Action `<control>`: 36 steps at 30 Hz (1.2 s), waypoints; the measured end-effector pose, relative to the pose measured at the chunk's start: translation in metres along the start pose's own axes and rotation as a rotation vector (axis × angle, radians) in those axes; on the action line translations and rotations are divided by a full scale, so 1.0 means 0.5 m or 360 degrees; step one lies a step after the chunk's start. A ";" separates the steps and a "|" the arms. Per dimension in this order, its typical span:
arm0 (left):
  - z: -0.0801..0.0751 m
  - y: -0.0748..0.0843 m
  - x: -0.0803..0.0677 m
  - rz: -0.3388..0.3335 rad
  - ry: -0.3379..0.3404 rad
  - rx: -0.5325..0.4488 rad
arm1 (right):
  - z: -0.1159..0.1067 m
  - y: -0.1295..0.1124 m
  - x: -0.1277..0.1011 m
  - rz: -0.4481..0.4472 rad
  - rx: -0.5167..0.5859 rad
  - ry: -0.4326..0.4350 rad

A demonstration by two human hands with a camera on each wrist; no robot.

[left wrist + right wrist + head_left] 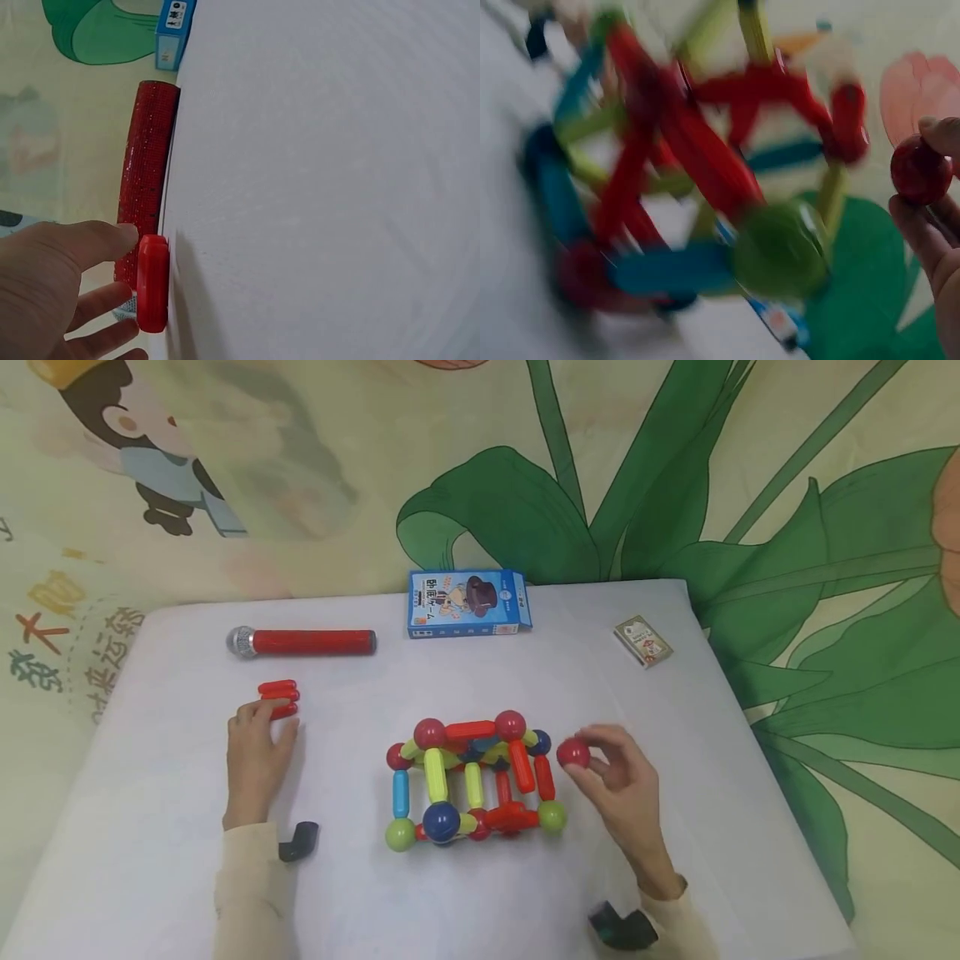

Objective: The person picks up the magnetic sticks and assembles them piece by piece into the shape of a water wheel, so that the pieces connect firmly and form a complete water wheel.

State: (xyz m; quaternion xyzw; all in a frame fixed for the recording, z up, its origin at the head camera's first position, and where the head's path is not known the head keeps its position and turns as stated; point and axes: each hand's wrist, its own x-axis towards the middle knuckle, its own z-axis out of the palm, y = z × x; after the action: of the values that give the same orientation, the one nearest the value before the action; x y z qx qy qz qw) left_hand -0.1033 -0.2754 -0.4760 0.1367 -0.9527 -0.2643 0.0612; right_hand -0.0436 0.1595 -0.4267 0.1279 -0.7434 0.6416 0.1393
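Observation:
My right hand pinches a red ball between thumb and fingers, just off the right side of a magnetic stick-and-ball frame. That frame stands on the table, built from red, blue and yellow-green rods joined by coloured balls; it looks blurred in the right wrist view, where the pinched red ball is at the right. Over on the left, my left hand has its fingertips at several red rods lying side by side. The left wrist view shows thumb and fingers spread beside a red rod.
Behind the rods lies a red microphone with a silver head. A blue card-game box and a small card pack lie along the back of the white table. Dark wrist pieces sit near both sleeves.

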 end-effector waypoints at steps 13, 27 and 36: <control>-0.006 0.007 0.002 -0.0027 -0.0017 -0.0019 | 0.074 -0.040 -0.084 -0.0094 0.0084 -0.0060; -0.007 0.010 0.002 -0.0029 -0.0123 -0.0039 | 0.070 -0.046 -0.077 0.0254 0.0238 -0.0176; -0.007 0.008 0.006 0.0051 -0.0092 0.0017 | 0.074 -0.052 -0.076 0.0235 0.0279 -0.0148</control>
State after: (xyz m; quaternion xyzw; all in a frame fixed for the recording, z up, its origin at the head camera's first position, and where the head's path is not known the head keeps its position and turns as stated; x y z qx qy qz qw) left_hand -0.1064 -0.2745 -0.4708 0.1142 -0.9575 -0.2621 0.0372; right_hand -0.0001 0.1197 -0.4221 0.1140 -0.6974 0.7061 0.0453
